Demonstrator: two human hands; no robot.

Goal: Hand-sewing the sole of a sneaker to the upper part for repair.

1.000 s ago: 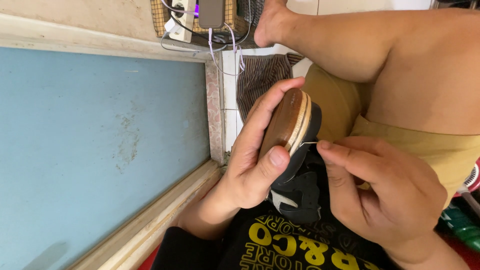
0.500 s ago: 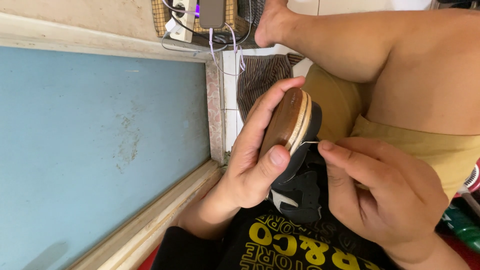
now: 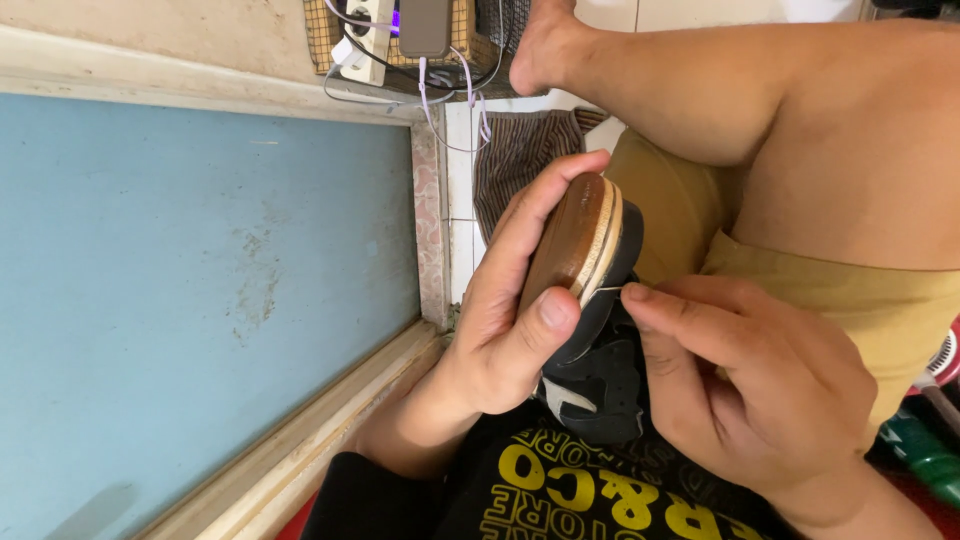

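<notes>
Dark shoe (image 3: 600,330) with brown sole (image 3: 566,240), held sole-up, tilted.

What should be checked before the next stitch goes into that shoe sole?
1. Shoe held steady: ok, the left hand wraps the brown sole, thumb pressed on its edge.
2. Thread in grip: ok, the right hand pinches a thin pale strand at the sole's rim.
3. Needle visible: cannot tell, too small to make out.
4. Thread taut: ok, the short visible length runs straight.
5. Left thumb clear of the stitch point: ok, it sits just below it.
</notes>
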